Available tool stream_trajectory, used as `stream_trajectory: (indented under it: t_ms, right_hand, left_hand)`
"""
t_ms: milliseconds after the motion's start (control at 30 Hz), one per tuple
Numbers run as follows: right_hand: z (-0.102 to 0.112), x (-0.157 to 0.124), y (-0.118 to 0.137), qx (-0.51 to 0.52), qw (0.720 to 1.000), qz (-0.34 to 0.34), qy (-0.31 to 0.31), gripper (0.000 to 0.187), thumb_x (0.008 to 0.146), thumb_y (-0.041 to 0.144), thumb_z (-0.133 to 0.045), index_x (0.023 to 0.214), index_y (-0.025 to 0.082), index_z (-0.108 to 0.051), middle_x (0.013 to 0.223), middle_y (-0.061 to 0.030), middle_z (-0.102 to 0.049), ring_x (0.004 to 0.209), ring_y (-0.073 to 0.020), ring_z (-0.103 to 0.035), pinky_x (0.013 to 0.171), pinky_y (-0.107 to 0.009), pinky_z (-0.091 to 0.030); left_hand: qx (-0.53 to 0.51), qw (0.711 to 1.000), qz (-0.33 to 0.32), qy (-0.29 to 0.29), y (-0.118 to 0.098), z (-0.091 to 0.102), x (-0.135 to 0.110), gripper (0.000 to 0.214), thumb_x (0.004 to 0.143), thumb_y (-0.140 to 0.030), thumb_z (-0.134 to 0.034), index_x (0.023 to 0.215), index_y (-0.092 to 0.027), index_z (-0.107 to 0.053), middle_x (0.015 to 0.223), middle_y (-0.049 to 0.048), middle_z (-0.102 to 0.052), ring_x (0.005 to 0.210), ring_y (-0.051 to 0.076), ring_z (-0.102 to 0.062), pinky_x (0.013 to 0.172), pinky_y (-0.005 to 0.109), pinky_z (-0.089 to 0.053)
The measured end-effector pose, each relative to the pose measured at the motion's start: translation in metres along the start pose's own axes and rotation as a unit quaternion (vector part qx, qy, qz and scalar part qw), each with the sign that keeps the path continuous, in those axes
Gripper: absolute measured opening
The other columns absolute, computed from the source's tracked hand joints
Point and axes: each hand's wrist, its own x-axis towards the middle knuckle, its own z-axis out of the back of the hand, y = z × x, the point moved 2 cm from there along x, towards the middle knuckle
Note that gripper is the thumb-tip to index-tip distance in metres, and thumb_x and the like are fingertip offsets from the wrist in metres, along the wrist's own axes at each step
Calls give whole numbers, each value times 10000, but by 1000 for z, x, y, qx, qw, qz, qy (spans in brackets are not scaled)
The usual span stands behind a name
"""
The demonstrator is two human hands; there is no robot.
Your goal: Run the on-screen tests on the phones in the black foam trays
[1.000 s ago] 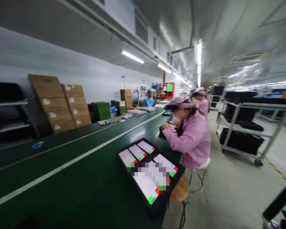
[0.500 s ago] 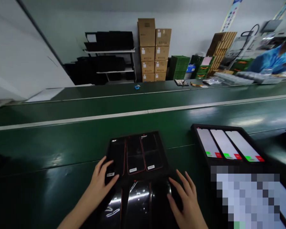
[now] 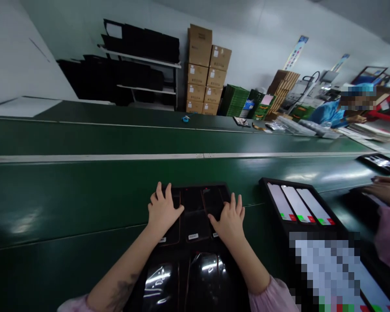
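A black tray (image 3: 195,248) lies in front of me with two rows of dark-screened phones. One phone (image 3: 195,216) in the far row has a small white label at its near end. Glossy film over a near-row phone (image 3: 160,279) reflects the lights. My left hand (image 3: 164,208) rests over the tray's far left part, fingers spread, covering part of a phone. At the far right part, my right hand (image 3: 230,219) lies with its thumb over a phone and its fingers apart at the edge. Neither hand has anything lifted.
To the right, a second black tray (image 3: 287,225) holds phones with lit white screens. Beyond it are another person's hand (image 3: 388,190) and pink sleeve. A white strip (image 3: 149,157) runs along the green bench. Stacked cartons (image 3: 199,73) and a person in blue (image 3: 328,112) are behind.
Both hands have moved forward, from the tray's middle to its far part. My view has tilted, and another person's hand now shows at the right.
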Motion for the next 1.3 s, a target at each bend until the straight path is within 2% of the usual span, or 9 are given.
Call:
stream_trajectory:
  t_ms: [167, 400, 600, 667, 733, 833, 900, 1133, 1300]
  right_hand:
    - [3, -3, 3, -51, 998, -40, 15, 596, 814, 461, -754, 1196, 6, -700, 1645, -343, -366, 1586, -531, -240, 1203, -731, -326]
    - [1, 4, 9, -43, 998, -52, 15, 710, 762, 456, -776, 1292, -4, -669, 1686, -298, -322, 1602, -503, -221, 1240, -648, -348]
    - [2, 0, 13, -21, 999, -48, -1, 710, 779, 361, -724, 1350, -50, -627, 1698, -313, -274, 1607, -545, -139, 1219, -759, -295]
    - [2, -3, 15, -10, 999, -34, -16, 665, 804, 260, -685, 1388, -47, -595, 1709, -317, -235, 1617, -528, -118, 1227, -791, -231]
    - [0, -7, 17, 8, 999, 3, -31, 536, 835, 163, -624, 1351, 18, -639, 1722, -274, -245, 1630, -483, -130, 1251, -776, -193]
    - [-7, -13, 22, 33, 997, 65, -30, 286, 886, 148, -574, 1101, 111, -758, 1704, -198, -353, 1628, -451, -189, 1270, -739, -223]
    - [-14, -15, 24, 40, 996, 83, -19, 244, 910, 203, -587, 1040, 116, -774, 1670, -201, -418, 1616, -461, -225, 1256, -742, -267]
    - [-32, -12, 30, 53, 992, 113, -9, 531, 853, 404, -723, 1222, 22, -727, 1676, -275, -363, 1594, -523, -234, 1235, -744, -326]
    - [-37, -9, 31, 62, 990, 127, -11, 562, 813, 401, -772, 1229, 26, -719, 1694, -262, -332, 1593, -526, -231, 1220, -766, -328]
  left_hand:
    - [10, 1000, 2, 8, -4, 5, 0, 738, 830, -315, -669, 1524, -129, -499, 1692, 285, -246, 1370, 548, -488, 1068, 713, -467]
    - [49, 999, -19, 12, -2, 6, -9, 747, 890, -382, -655, 1547, -89, -449, 1683, 309, -248, 1431, 494, -472, 1104, 617, -491]
    - [73, 997, -23, -5, -3, 3, -10, 761, 892, -388, -661, 1548, -70, -441, 1665, 319, -279, 1429, 494, -485, 1124, 614, -478]
    - [78, 997, -28, -11, -2, 1, -8, 733, 888, -380, -663, 1530, -84, -470, 1650, 312, -313, 1419, 490, -500, 1126, 617, -480]
    - [80, 996, -33, -14, -1, 0, -7, 716, 886, -374, -666, 1518, -88, -491, 1641, 312, -329, 1413, 492, -506, 1122, 625, -483]
    - [78, 996, -38, -13, 0, -1, -6, 698, 885, -365, -671, 1509, -96, -512, 1638, 310, -336, 1418, 501, -499, 1112, 645, -488]
    - [74, 996, -38, -11, 0, -1, -6, 700, 882, -354, -680, 1511, -95, -515, 1645, 310, -326, 1427, 509, -485, 1112, 662, -481]
    - [41, 999, -32, -12, -2, -2, -6, 814, 851, -288, -719, 1581, -82, -425, 1681, 313, -261, 1448, 532, -445, 1138, 704, -435]
    - [-12, 1000, -24, -12, -1, -4, -5, 902, 833, -272, -714, 1633, -109, -331, 1699, 303, -223, 1477, 563, -385, 1157, 752, -374]
